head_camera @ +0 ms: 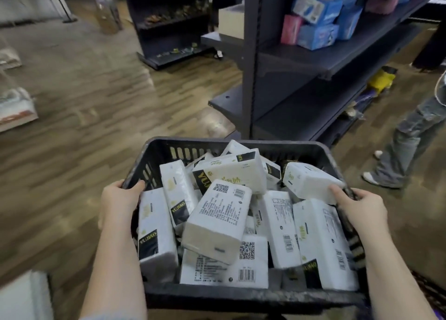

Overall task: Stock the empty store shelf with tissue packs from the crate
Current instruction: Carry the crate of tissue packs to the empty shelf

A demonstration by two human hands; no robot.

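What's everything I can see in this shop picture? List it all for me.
Crate: one, black, carried in front by both side rims.
Tissue packs: a dozen or more, white with black-and-yellow labels, jumbled in the crate.
Shelf unit: one, dark grey, ahead right; lower shelves bare.
Boxed goods: several, blue and pink, upper shelf.
Second shelf unit: dark, far back.
Bystander's legs: grey jeans, right edge.
Left hand: grips left rim.
Right hand: grips right rim.

Left grip (118, 199), right grip (360, 207) curled
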